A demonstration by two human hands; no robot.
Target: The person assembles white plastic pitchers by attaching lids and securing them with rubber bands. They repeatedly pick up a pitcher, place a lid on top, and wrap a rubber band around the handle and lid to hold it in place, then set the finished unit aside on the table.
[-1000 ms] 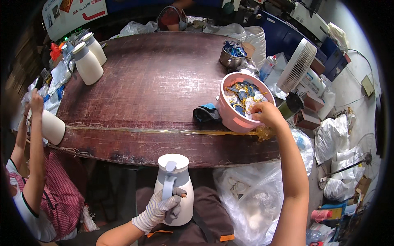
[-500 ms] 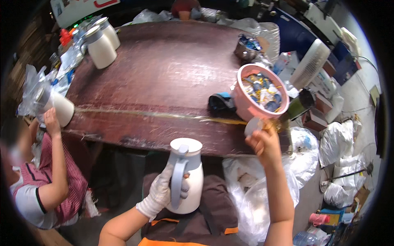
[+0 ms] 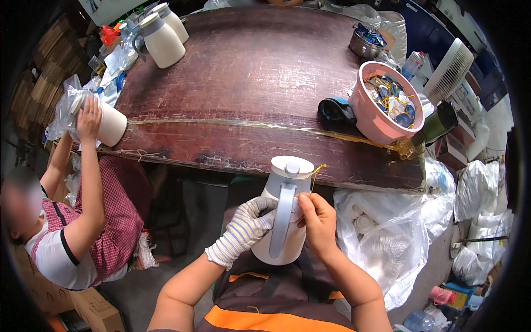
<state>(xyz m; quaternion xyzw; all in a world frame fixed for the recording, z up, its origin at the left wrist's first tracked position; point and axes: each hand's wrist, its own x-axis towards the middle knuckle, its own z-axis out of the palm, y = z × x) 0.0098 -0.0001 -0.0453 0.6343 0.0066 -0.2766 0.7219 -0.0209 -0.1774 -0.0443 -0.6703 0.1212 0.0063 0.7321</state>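
A cream vacuum jug (image 3: 291,213) with a grey collar and handle stands upright over my lap, its handle toward me. My left hand (image 3: 246,226), in a striped knit glove, grips the jug's side by the handle. On the other side my bare right hand (image 3: 319,221) pinches a small round tag (image 3: 296,208) against the jug, partly hidden by fingers and handle. A yellow string (image 3: 318,170) loops up beside the lid. Right of the jug, on the table, a pink basin (image 3: 374,120) contains several dark and pale tags with yellow strings.
On the brown table (image 3: 243,72) are two more jugs (image 3: 162,44), a dark blue-trimmed pouch (image 3: 337,110) and a metal bowl (image 3: 368,44). At left a co-worker (image 3: 83,221) handles a jug (image 3: 112,124) and plastic bag. Clear plastic bags (image 3: 387,243) lie at right.
My right hand has come from beside the pink basin to the jug, bringing the tag. My left hand still grips the jug. The whole view has shifted.
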